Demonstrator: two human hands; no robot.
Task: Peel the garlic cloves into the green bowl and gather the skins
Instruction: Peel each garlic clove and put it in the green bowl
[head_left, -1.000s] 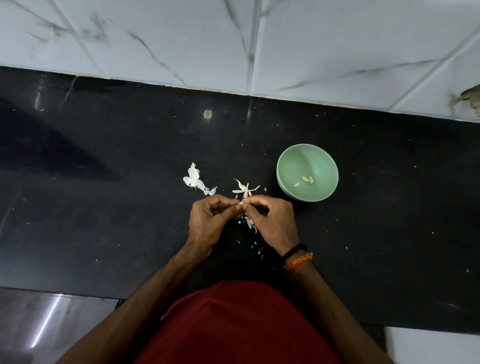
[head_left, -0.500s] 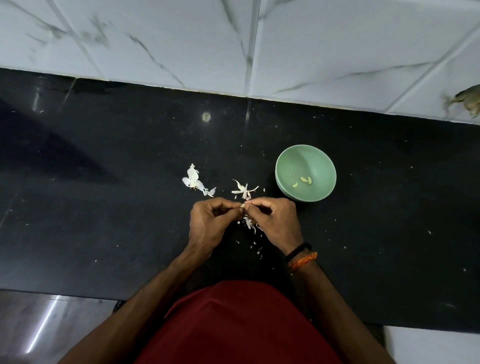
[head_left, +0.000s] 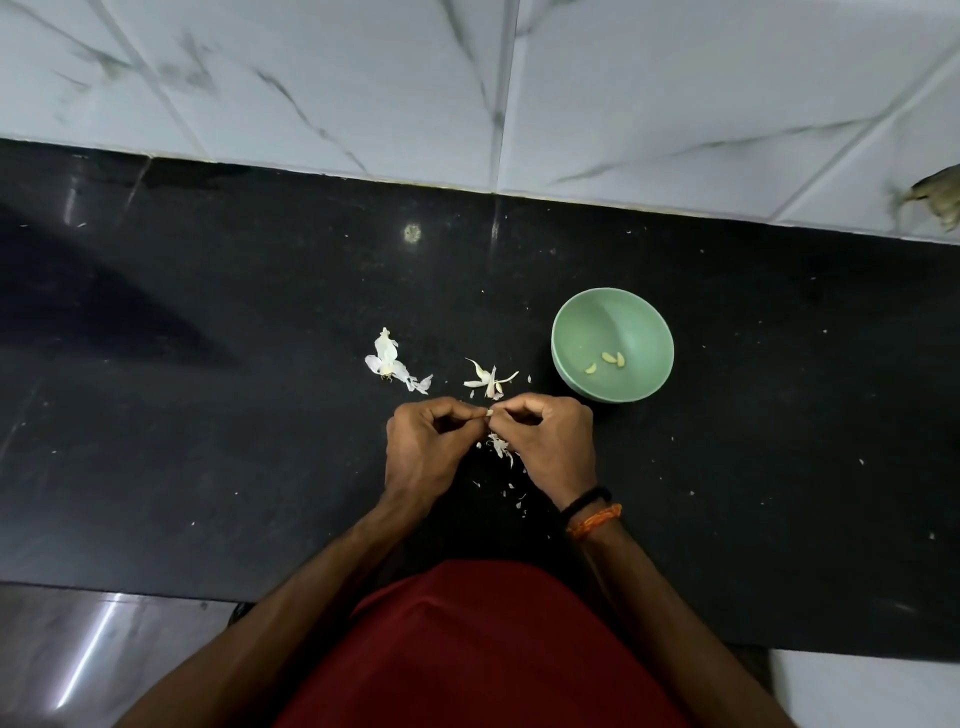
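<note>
Over black counter (head_left: 208, 415), both hands, left (head_left: 423, 449) and right (head_left: 553, 447), curl, pinching one garlic clove (head_left: 489, 412)

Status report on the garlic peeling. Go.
Left hand and right hand both pinching one garlic clove. Three peeled cloves in green bowl. Skins scattered on counter, ungathered.

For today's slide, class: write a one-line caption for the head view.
Both hands, left and right, pinch a garlic clove beside the green bowl holding three peeled cloves.

Left hand (head_left: 423, 449) and right hand (head_left: 550, 447) meet fingertip to fingertip, both curled in a pinching grip.
</note>
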